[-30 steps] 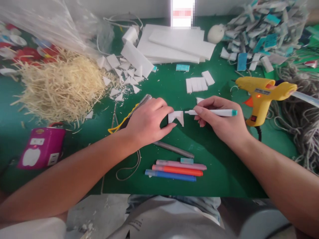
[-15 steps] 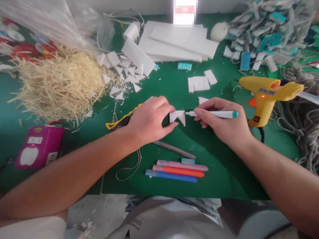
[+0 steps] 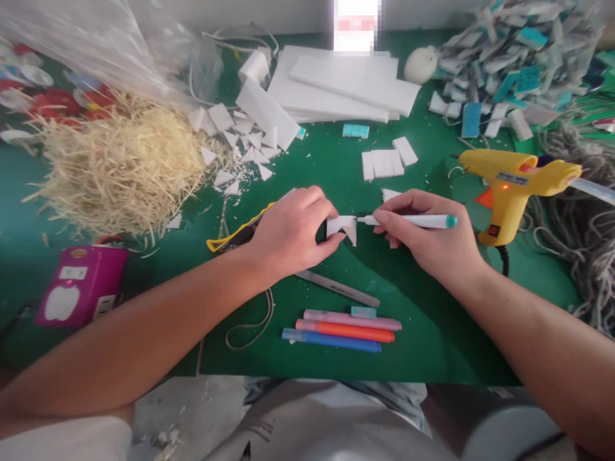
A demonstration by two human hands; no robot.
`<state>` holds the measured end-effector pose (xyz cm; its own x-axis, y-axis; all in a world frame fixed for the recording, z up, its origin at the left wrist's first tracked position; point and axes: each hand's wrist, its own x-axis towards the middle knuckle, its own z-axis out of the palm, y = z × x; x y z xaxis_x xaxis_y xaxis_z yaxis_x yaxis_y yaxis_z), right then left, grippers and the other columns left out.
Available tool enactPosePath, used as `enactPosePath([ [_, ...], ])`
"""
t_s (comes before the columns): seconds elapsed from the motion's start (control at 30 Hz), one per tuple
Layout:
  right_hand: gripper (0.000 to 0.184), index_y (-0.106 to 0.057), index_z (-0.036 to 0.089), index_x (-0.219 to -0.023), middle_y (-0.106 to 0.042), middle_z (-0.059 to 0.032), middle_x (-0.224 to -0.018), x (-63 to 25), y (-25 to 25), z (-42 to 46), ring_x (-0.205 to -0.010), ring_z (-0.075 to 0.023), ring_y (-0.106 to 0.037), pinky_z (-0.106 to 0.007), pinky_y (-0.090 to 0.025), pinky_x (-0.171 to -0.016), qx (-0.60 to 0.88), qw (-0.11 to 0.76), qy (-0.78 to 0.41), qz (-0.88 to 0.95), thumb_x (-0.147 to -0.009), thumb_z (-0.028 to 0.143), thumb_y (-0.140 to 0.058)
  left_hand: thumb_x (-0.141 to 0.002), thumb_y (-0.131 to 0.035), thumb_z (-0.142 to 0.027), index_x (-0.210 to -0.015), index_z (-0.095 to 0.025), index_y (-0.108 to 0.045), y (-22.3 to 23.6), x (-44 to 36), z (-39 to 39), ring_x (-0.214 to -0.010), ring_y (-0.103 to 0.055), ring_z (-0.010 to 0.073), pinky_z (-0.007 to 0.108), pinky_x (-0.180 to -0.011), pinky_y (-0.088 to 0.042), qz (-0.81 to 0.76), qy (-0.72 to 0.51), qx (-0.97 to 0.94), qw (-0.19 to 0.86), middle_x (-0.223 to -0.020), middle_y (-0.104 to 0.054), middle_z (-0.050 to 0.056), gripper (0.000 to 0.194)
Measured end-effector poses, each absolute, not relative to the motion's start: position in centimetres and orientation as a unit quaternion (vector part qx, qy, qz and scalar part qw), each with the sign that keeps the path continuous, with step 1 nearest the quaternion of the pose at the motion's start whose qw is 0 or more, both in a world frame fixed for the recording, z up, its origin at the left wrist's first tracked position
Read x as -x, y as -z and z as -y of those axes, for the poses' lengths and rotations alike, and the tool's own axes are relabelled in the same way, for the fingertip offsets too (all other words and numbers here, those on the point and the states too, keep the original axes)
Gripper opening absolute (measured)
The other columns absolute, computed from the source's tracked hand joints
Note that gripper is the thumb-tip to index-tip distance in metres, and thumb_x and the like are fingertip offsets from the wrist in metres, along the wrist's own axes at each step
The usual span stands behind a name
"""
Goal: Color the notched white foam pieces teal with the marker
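Between the thumb and fingers of my left hand (image 3: 295,230) is a small white foam piece (image 3: 340,222) with a notch in its lower edge. My right hand (image 3: 432,240) grips a white marker (image 3: 427,221) with a teal end, its tip at or very near the foam piece's right edge. Partly hidden behind my left hand lies a yellow-edged utility knife (image 3: 240,232). Another white foam scrap (image 3: 390,194) shows just behind my right fingers. Nearer me are a grey pen (image 3: 341,289), a pink marker (image 3: 331,317) with a teal cap (image 3: 364,312) against it, an orange marker (image 3: 346,330) and a blue marker (image 3: 331,340).
A yellow glue gun (image 3: 516,186) stands at right, its light on, beside grey yarn (image 3: 576,237). Straw (image 3: 120,166) and a magenta power box (image 3: 82,285) are at left. White foam sheets (image 3: 336,83), cut strips (image 3: 383,162) and a blue-and-white scrap pile (image 3: 519,64) lie farther back.
My left thumb has shifted slightly right over the foam piece's notch. Both hands otherwise keep their places, with the marker tip still by the piece's edge. The view has moved slightly.
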<state>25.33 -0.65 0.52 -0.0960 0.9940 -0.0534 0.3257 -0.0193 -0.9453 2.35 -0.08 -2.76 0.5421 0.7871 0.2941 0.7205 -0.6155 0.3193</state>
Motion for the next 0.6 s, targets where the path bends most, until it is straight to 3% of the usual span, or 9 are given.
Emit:
enactPosePath([
  [0.6, 0.016, -0.071, 0.022, -0.067, -0.069, 0.0008, -0.060, -25.37, -0.50, 0.57, -0.047, -0.0110, -0.054, -0.026, -0.045, -0.046, 0.565, 0.345, -0.443, 0.605, -0.082, 0.023, -0.078, -0.097, -0.060, -0.034, -0.097, -0.014, -0.069, 2.89, -2.54, 0.13, -0.084, -0.064, 0.0223, 0.033, -0.072, -0.051, -0.428, -0.223, -0.874, 0.065, -0.091, -0.067, 0.008, 0.022],
])
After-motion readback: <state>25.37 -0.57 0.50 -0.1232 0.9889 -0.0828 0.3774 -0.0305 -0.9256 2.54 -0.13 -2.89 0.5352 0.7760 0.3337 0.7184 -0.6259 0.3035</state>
